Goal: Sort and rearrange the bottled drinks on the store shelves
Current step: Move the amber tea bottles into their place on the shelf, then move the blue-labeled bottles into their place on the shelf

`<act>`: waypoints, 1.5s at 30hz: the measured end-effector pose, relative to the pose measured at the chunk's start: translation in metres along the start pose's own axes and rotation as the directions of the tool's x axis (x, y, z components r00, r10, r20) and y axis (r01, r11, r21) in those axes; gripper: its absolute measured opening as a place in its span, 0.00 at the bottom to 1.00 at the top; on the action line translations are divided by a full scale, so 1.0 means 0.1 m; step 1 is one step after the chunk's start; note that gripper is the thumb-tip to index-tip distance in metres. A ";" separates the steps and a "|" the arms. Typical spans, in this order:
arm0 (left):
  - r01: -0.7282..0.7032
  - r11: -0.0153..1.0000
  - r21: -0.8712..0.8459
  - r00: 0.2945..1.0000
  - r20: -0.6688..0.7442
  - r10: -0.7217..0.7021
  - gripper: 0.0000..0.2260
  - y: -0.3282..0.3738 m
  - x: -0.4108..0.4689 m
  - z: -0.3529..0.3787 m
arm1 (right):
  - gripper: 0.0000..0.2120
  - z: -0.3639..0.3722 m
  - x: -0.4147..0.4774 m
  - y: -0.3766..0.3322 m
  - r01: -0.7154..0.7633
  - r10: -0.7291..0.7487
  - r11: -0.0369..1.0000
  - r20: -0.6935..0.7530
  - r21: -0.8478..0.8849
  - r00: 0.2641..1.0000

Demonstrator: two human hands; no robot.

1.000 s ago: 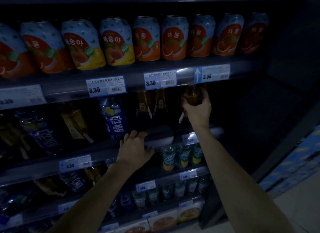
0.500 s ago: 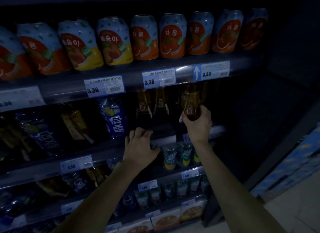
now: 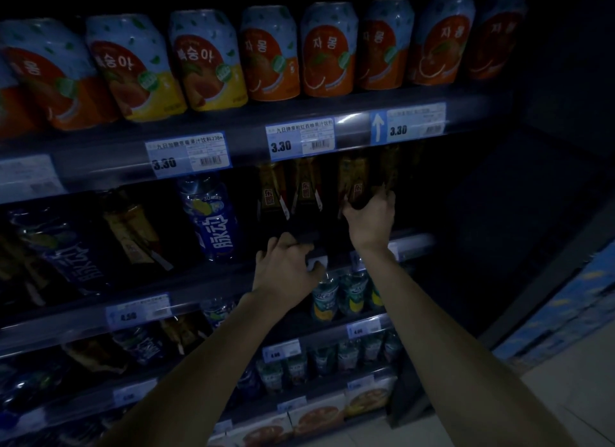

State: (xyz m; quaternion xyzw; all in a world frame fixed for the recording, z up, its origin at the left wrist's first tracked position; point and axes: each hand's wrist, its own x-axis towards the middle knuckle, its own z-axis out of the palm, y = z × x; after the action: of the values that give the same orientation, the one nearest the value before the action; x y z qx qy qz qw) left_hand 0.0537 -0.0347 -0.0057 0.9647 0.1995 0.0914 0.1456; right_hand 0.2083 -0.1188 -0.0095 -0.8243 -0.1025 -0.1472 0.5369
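On the dim second shelf [image 3: 412, 238] stands a row of dark brown tea bottles with gold-and-red labels. My right hand [image 3: 369, 218] grips the lower body of the rightmost visible brown bottle [image 3: 356, 180], which stands upright on the shelf. Two matching brown bottles [image 3: 273, 188] stand just left of it. My left hand [image 3: 286, 270] rests with curled fingers on the shelf's front edge below those bottles; what its fingertips hold is hidden. A blue sports-drink bottle [image 3: 209, 217] stands further left.
Orange and yellow juice cans [image 3: 329, 50] line the top shelf above price tags [image 3: 299, 139]. Small green bottles [image 3: 336, 295] fill the shelf below my hands. Dark blue and brown bottles [image 3: 76, 253] lean at the left. A blue patterned carton [image 3: 565, 317] sits on the floor at right.
My right hand has lowered the brown bottle from under the upper shelf into the row and slid down to its lower body. My left hand shifted slightly right along the shelf edge.
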 end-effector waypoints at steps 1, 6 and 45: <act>0.003 1.000 -0.004 1.000 0.000 -0.003 0.21 0.00 0.00 0.01 | 0.26 0.02 -0.02 -0.02 0.005 -0.005 1.000 -0.015 0.001 1.000; 0.031 0.999 -0.019 0.999 0.010 -0.031 0.21 -0.01 0.02 0.01 | 0.20 0.13 0.05 -0.09 0.014 -0.012 0.999 0.040 -0.032 0.999; -0.008 0.945 -0.327 0.924 -0.365 -0.118 0.15 -1.70 -1.09 -1.07 | 0.22 0.78 -2.08 -1.20 0.459 -0.457 0.887 0.218 0.045 0.862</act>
State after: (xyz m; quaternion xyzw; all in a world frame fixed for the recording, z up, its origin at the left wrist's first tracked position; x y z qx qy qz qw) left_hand -0.1307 0.0962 0.0282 0.8857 0.2337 0.3034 0.2626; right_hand -0.0156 -0.0016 -0.0096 -0.7899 -0.3540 -0.1776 0.4682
